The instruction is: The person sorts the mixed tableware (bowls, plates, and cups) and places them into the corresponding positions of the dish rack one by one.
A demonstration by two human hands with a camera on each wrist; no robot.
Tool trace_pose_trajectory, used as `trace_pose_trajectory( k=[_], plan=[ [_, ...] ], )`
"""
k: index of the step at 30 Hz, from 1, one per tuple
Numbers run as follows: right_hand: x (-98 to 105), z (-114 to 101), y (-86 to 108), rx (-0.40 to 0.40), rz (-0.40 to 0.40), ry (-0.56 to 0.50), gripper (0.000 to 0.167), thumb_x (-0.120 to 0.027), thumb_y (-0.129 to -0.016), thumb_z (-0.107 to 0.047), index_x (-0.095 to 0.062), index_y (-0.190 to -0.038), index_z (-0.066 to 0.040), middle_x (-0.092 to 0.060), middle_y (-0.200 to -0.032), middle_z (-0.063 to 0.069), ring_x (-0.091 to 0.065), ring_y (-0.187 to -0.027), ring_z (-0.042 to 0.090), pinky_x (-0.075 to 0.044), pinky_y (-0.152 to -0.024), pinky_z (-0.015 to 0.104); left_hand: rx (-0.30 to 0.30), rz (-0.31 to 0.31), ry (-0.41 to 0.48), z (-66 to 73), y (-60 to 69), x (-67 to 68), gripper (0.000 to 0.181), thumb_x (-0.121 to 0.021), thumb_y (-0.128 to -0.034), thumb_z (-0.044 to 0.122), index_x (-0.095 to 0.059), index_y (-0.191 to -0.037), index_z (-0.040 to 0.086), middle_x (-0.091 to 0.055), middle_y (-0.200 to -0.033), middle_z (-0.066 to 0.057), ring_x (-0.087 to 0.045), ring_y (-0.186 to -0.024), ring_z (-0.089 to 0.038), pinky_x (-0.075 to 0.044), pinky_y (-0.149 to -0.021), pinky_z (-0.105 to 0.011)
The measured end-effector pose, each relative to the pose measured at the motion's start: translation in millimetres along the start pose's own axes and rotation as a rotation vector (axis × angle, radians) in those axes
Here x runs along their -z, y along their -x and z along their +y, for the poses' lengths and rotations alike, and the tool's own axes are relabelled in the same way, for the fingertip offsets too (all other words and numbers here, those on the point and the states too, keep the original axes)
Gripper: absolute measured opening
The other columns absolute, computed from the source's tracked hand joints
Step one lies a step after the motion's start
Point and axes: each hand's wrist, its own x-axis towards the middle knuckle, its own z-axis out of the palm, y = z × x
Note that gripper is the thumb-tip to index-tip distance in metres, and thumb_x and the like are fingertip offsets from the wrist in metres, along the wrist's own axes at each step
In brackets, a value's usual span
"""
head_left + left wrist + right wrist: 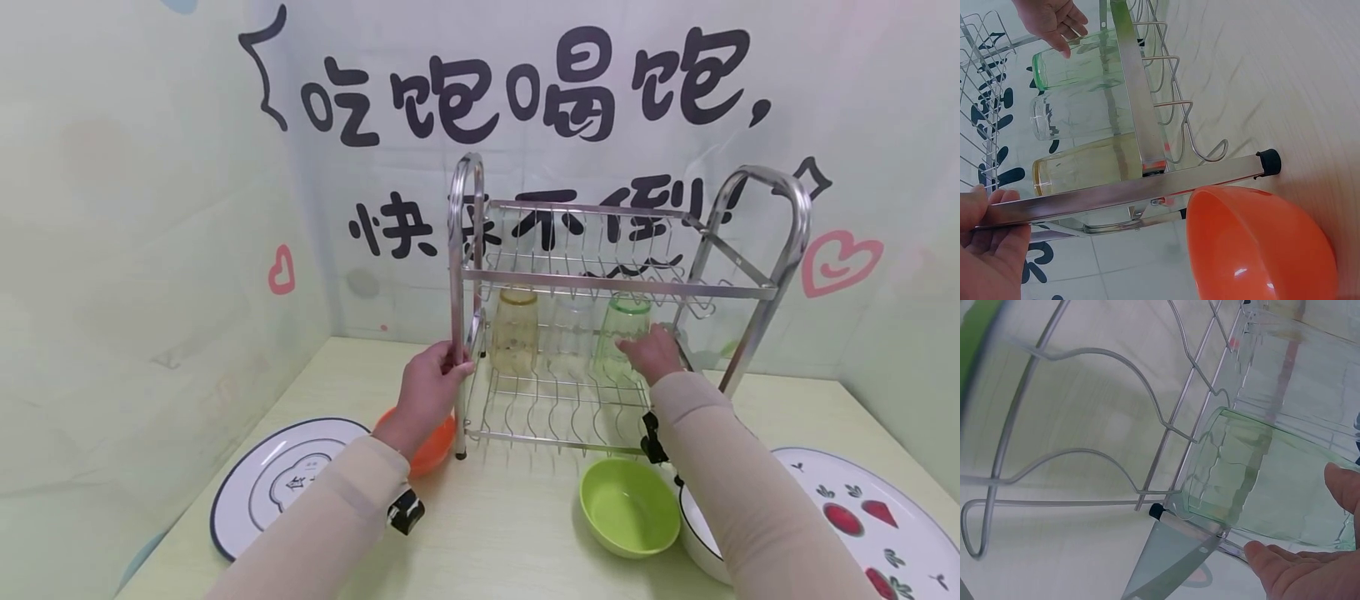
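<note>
My left hand grips the left post of the metal dish rack, its fingers curled round the tube in the left wrist view. On the rack's lower tier, a green glass stands beside my right hand. The right thumb and fingers are spread around the upper part of this glass, without a clear grip. A clear glass stands in the middle, and a yellowish glass is on the left. All three have their narrower ends up.
An orange bowl is by the rack's left foot. In front sits a green bowl, with a white bowl partly hidden by my right sleeve. Large plates lie left and right. A printed cloth backdrop stands behind.
</note>
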Motion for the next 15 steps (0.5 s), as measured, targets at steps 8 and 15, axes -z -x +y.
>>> trace_pose_trajectory(
  k=[8,15],
  plan=[
    [6.7,-0.6,9.4,0.016,-0.024,-0.074,0.082,-0.053,-0.098,-0.025,0.001,-0.147,0.013,-0.005,-0.153,0.034,-0.016,-0.139,0.051,-0.021,-0.112,0.057,-0.015,0.0,0.001,-1.8,-0.3,0.5,0.011,-0.063,-0.0929,0.009,-0.062,-0.102,0.002,-0.065,-0.094,-0.012,-0.057,-0.086,-0.024,-0.052,-0.078,-0.036],
    [9.0,-2.4,20.0,0.06,-0.018,-0.049,0.084,-0.053,-0.096,-0.025,0.002,-0.148,0.012,-0.007,-0.154,0.034,-0.016,-0.139,0.05,-0.021,-0.113,0.056,-0.015,-0.002,-0.002,-2.7,-0.1,-1.0,0.013,-0.063,-0.0936,0.01,-0.062,-0.104,0.001,-0.064,-0.095,-0.012,-0.056,-0.086,-0.024,-0.051,-0.075,-0.035]
  ],
)
